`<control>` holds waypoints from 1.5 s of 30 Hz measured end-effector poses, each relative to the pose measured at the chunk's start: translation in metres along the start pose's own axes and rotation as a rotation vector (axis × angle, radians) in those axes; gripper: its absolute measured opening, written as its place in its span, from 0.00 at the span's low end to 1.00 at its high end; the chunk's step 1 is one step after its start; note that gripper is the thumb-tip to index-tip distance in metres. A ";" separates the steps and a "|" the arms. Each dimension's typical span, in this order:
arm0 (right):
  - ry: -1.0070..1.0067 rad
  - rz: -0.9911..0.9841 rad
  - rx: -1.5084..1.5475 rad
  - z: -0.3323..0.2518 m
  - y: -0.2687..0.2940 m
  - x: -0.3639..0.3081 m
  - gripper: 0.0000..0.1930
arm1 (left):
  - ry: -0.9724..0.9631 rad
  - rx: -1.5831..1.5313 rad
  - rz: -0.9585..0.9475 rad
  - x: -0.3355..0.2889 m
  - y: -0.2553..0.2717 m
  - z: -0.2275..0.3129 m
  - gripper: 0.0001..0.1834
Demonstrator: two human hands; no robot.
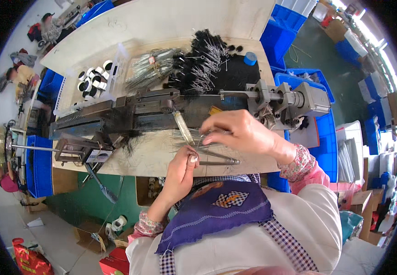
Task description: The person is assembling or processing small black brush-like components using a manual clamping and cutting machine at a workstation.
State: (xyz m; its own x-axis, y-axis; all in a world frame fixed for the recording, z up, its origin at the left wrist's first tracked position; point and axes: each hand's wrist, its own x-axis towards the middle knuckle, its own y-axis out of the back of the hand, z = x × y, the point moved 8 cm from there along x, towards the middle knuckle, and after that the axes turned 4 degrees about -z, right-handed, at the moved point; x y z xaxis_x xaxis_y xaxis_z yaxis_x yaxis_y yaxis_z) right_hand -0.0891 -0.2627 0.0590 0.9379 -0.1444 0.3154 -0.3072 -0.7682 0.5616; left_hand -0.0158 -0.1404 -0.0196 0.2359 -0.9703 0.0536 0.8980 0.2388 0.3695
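Note:
My left hand (180,173) is closed at the front edge of the workbench, thumb on top; what its fingers hold is hidden. My right hand (239,131) reaches in from the right with thumb and forefinger curled together around a thin metal wire (199,141). Beside the left fingers lies a V-shaped metal tool (221,162), its two legs meeting at the right. A wrapped lever (183,127) slants down from the bench machine (148,107) toward my left hand. Loose thin wires lie beneath my right hand.
Black-bristled wire brushes (203,64) are heaped behind the machine, next to a bundle of wires (152,68). A clear tray (61,98) holds black and white rolls. A blue cap (250,58) stands farther right, above the motor and chuck (299,98). Blue bins (324,146) flank the bench.

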 end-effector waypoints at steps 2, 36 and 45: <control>0.022 0.010 0.005 0.004 -0.007 -0.001 0.08 | -0.082 -0.020 0.089 0.010 -0.006 0.005 0.12; 0.089 -0.039 -0.536 0.048 0.015 0.028 0.08 | 0.043 -2.121 0.137 -0.012 0.086 -0.048 0.16; -0.305 -0.083 -0.934 0.151 0.104 0.108 0.15 | -0.022 0.071 -0.256 0.109 -0.004 -0.014 0.11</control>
State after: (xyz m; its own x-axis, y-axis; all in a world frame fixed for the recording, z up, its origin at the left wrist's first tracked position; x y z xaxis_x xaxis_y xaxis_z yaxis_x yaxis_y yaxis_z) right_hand 0.0051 -0.4519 0.0361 0.9234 -0.3676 0.1108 -0.1193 -0.0004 0.9929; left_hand 0.0117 -0.2462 -0.0277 -0.0047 -0.9995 -0.0298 0.8987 -0.0173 0.4383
